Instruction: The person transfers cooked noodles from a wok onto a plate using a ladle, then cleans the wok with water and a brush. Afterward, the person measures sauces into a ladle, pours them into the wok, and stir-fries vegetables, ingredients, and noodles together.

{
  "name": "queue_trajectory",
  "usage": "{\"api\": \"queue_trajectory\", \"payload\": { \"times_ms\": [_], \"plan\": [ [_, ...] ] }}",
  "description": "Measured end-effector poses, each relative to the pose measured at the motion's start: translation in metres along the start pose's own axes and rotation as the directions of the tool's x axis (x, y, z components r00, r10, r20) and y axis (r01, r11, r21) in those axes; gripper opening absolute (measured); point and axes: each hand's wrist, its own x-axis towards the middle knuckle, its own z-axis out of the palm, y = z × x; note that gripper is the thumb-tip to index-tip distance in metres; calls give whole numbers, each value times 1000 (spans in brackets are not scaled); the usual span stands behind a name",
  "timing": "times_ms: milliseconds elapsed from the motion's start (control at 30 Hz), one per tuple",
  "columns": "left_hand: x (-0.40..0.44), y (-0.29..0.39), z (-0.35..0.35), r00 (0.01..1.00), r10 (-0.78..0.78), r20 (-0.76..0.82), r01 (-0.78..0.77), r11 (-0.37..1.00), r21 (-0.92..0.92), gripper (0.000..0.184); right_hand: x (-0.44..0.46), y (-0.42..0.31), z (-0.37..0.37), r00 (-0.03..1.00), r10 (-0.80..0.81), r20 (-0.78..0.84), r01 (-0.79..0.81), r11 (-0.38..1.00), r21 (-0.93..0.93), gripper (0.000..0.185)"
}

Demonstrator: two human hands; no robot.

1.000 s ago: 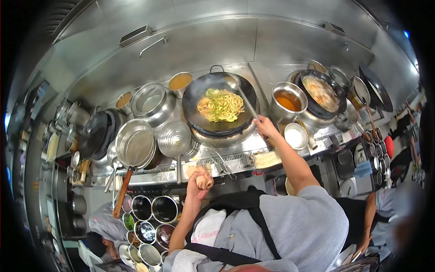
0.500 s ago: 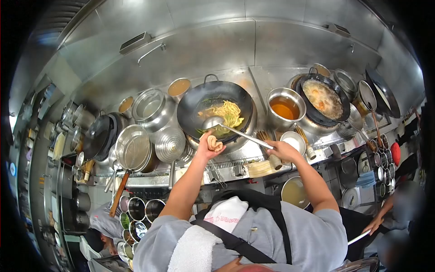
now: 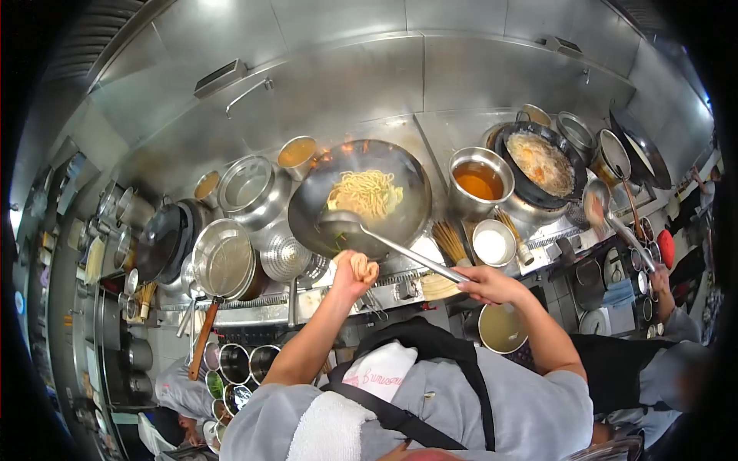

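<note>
A black wok (image 3: 307, 201) is tilted towards me over the burner, with yellow noodles (image 3: 367, 194) and pale green vegetable pieces in it. My left hand (image 3: 354, 275) is closed in a fist at the wok's near edge; the handle there is hidden by the fingers. Something beige, perhaps a folded cloth, seems to be in that fist, though it is hard to separate from the fingers. My right hand (image 3: 492, 284) grips the handle end of a long steel ladle (image 3: 407, 252). The ladle's bowl lies inside the wok, on the near left side of the noodles.
Orange flames (image 3: 350, 147) lick along the wok's far rim. To its right stand a pot of amber liquid (image 3: 478, 181) and a second wok of bubbling oil (image 3: 542, 165). A bowl of white contents (image 3: 493, 243), bamboo brushes (image 3: 450, 240) and strainers (image 3: 223, 257) surround it. At right, a co-worker's hand (image 3: 659, 278) holds a ladle.
The wok has tipped towards me and flames have appeared behind it. Its noodles have spread and shifted. Both my hands have come slightly nearer my body. A co-worker's ladle has swung in from the right.
</note>
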Motion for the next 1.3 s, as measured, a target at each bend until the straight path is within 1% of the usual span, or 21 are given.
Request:
{"api": "queue_trajectory", "payload": {
  "times_ms": [33, 67, 133, 167, 200, 267, 300, 333, 467, 567, 600, 733, 800, 900, 933, 967, 1000, 1033, 1100, 1133, 1300],
  "plan": [
    [1, -8, 19, 869, 47, -493, 11, 993, 114, 41, -2, -3, -5, 999, 36, 1, -35, 997, -62, 55],
    [9, 1, 9, 865, 50, -499, 7, 994, 113, 41, 5, 0, -8, 999, 36, 9, -36, 998, -61, 55],
    [27, 14, -29, 990, -6, -138, 16, 997, 73, 39, 24, 10, -11, 996, 35, -85, -53, 974, -220, 54],
    [29, 10, 2, 922, 8, -388, 5, 999, 34, 44, 26, -6, -7, 985, -53, -166, -21, 910, -414, 52],
    [25, 7, -7, 921, 3, -389, 13, 999, 39, 44, 31, -23, -4, 980, -27, -197, -72, 876, -477, 48],
    [18, -4, -49, 993, 118, -15, -117, 990, 77, 45, 56, -13, -3, 953, -126, -275, -38, 853, -521, 47],
    [17, -16, -95, 992, 68, -108, -74, 996, -51, 37, 67, -3, 1, 951, -128, -282, -40, 852, -523, 47],
    [-6, -32, -96, 939, 93, -330, -68, 994, 86, 27, 79, 8, 7, 906, -248, -343, 27, 843, -537, 47],
    [-45, -36, -83, 937, 75, -340, -8, 981, 192, 23, 75, 30, 34, 803, -436, -406, 140, 800, -584, 49],
    [-1, 11, -78, 991, -27, 133, 33, 999, -39, 32, 19, 17, 37, 934, -172, -314, 69, 947, -314, 49],
    [-9, 11, -26, 925, -20, -379, 27, 1000, 14, 37, 4, 14, 35, 976, 13, -218, -34, 995, -96, 50],
    [1, 18, -26, 983, 51, -178, -30, 993, 117, 40, -31, -9, 26, 985, 83, -154, -98, 991, -92, 52],
    [22, 25, -37, 992, 16, -129, -10, 999, 46, 46, -16, -15, 24, 966, 97, -241, -167, 942, -290, 52],
    [23, 11, -16, 902, 18, -431, 46, 989, 139, 47, 35, -5, 18, 953, -54, -299, -84, 899, -429, 51],
    [20, 3, -56, 983, 64, -169, -41, 989, 139, 45, 59, 18, 21, 949, -49, -312, -92, 902, -422, 51],
    [11, -8, -84, 987, 114, 110, -126, 986, 110, 44, 87, 46, 22, 869, -300, -394, 58, 851, -521, 51],
    [-12, -22, -91, 1000, 17, 26, -18, 1000, 16, 35, 100, 62, 27, 727, -533, -434, 181, 758, -627, 52],
    [-23, -29, -100, 973, 26, -230, 16, 983, 181, 27, 89, 57, 36, 779, -451, -435, 143, 804, -577, 53],
    [-45, -33, -67, 951, 72, -302, -1, 973, 230, 23, 48, 35, 47, 844, -332, -421, 97, 867, -488, 53],
    [-50, -34, -48, 931, 136, -339, -24, 949, 314, 21, 16, 14, 55, 915, -84, -395, -4, 976, -216, 53],
    [37, 22, -57, 999, -26, -28, 32, 977, 209, 47, -10, 47, 49, 954, -114, -278, 143, 986, 86, 54]
  ]
}}
